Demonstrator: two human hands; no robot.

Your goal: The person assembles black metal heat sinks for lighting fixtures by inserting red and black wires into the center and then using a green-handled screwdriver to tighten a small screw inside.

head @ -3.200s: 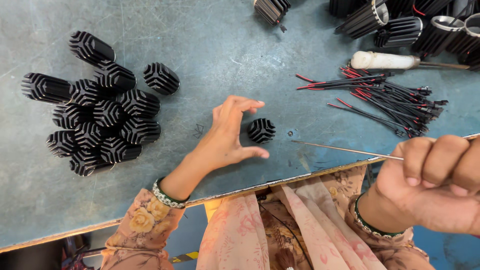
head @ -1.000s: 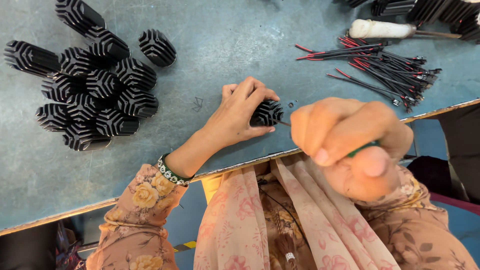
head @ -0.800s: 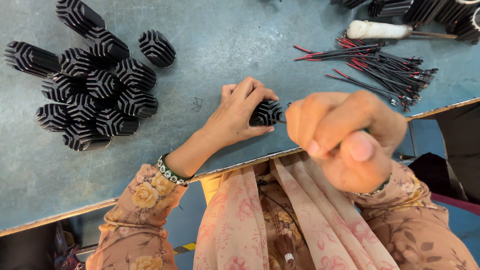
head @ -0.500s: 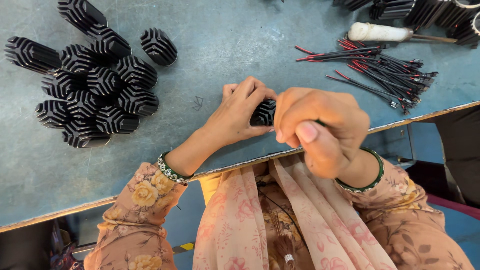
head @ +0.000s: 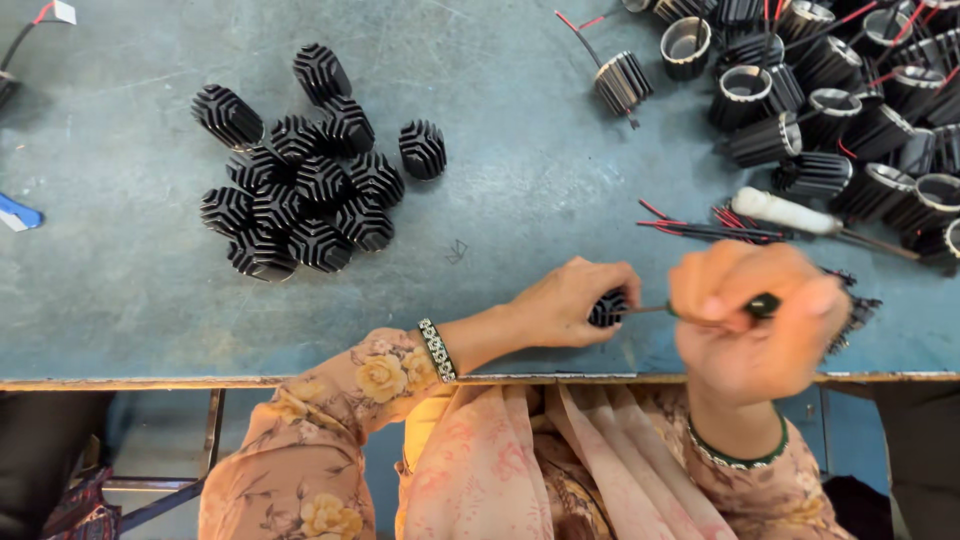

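Observation:
My left hand grips a small black finned cylinder that rests on the blue-grey table near its front edge. My right hand is closed around a thin tool with a dark green handle; its metal shaft points left and meets the side of the cylinder. The right hand is blurred by motion. Both wrists carry bracelets.
A cluster of several black finned cylinders lies at the left. Finned parts with metal rings and red wires crowd the back right. A white-handled tool and a bundle of red and black wires lie behind my right hand.
My right hand has come down from near the camera to table level, bringing the tool's tip against the cylinder. My left hand has kept its hold on the cylinder; the view has shifted.

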